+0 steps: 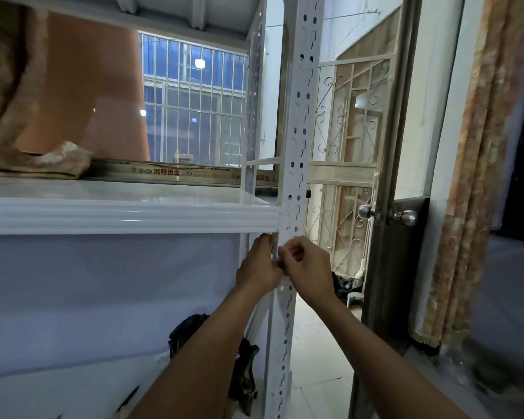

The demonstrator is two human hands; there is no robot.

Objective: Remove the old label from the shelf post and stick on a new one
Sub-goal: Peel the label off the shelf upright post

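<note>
A white perforated shelf post [300,116] runs from the top of the view down to the floor. Both hands meet on it just below the white shelf [127,214]. My left hand [259,264] curls around the post's left edge. My right hand [307,267] has its fingers bent against the post's front, pinching at a small pale patch that may be the label [285,252]. The hands hide most of that patch, so I cannot tell whether it is stuck flat or lifted.
Folded brown fabric [40,161] and a long printed box [164,171] lie on the shelf. A metal grille door with a round knob [406,217] stands right of the post, a curtain [472,176] beyond it. Dark cloth [242,367] lies on the floor by the post's foot.
</note>
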